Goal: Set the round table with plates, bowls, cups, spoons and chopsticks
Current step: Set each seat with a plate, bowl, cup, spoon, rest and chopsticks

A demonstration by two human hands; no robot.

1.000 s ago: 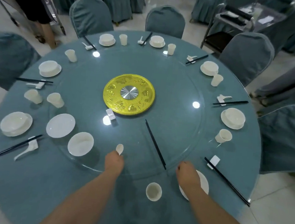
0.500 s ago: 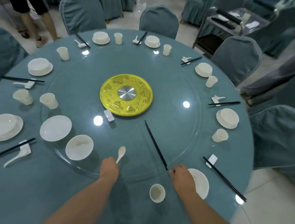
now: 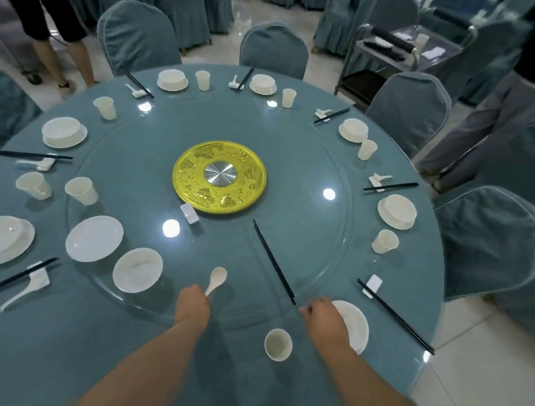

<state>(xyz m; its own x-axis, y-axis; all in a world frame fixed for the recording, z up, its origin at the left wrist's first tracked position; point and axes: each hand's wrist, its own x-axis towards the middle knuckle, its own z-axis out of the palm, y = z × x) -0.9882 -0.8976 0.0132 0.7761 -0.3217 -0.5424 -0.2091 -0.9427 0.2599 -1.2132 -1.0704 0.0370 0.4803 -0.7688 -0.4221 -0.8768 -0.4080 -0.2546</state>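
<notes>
My left hand (image 3: pixel 193 304) grips the handle of a white spoon (image 3: pixel 216 279) over the near edge of the glass turntable (image 3: pixel 311 161). My right hand (image 3: pixel 324 316) hovers with loosely spread fingers just short of the near tip of a pair of black chopsticks (image 3: pixel 273 261) lying on the glass. A white plate (image 3: pixel 355 325) sits partly under that hand, and a white cup (image 3: pixel 277 344) stands between my forearms. A loose bowl (image 3: pixel 137 269), plate (image 3: pixel 94 238), cup (image 3: pixel 81 190) and chopstick rest (image 3: pixel 189 213) lie on the turntable.
Several finished place settings ring the blue round table (image 3: pixel 40 345). A gold disc (image 3: pixel 219 176) marks its middle. Covered chairs (image 3: pixel 493 243) surround it. People stand at back left (image 3: pixel 47 9) and right (image 3: pixel 504 103), near a cart (image 3: pixel 396 49).
My left hand drew back slightly, so more of the spoon shows. My right hand slid left off the plate toward the chopsticks' near end, fingers spreading.
</notes>
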